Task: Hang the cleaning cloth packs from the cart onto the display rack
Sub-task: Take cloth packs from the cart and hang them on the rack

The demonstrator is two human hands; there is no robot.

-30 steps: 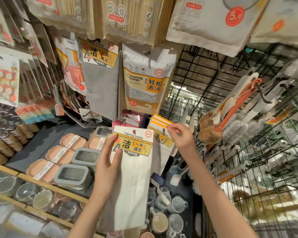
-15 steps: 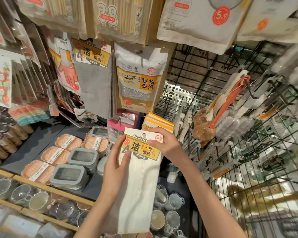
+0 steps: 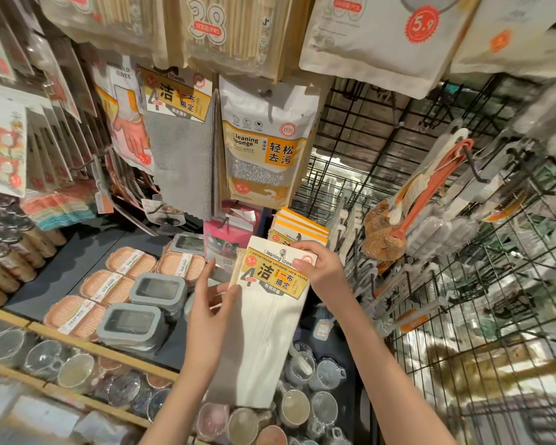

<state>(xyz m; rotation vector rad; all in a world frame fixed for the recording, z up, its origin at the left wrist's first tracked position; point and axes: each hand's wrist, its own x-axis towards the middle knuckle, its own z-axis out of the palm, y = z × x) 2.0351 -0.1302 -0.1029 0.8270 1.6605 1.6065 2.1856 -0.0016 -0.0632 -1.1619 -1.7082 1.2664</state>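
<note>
I'm looking into a household-goods shop.
Price-stickered packs hang on a wire grid rack (image 3: pixel 382 149); soap boxes (image 3: pixel 122 277) and glass cups (image 3: pixel 74 370) fill the shelves.

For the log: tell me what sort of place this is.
Likely a household goods shop: packs with price stickers hang on wire grid racks, and soap boxes sit in rows on a shelf.

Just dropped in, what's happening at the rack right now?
A person is hanging a white cleaning towel pack on the display rack. The right hand grips the pack's yellow header card at its top right corner, while the left hand steadies its left edge. The hole in the header is at a hook in front of a stack of matching packs already hung; whether it is fully seated is unclear.
</note>
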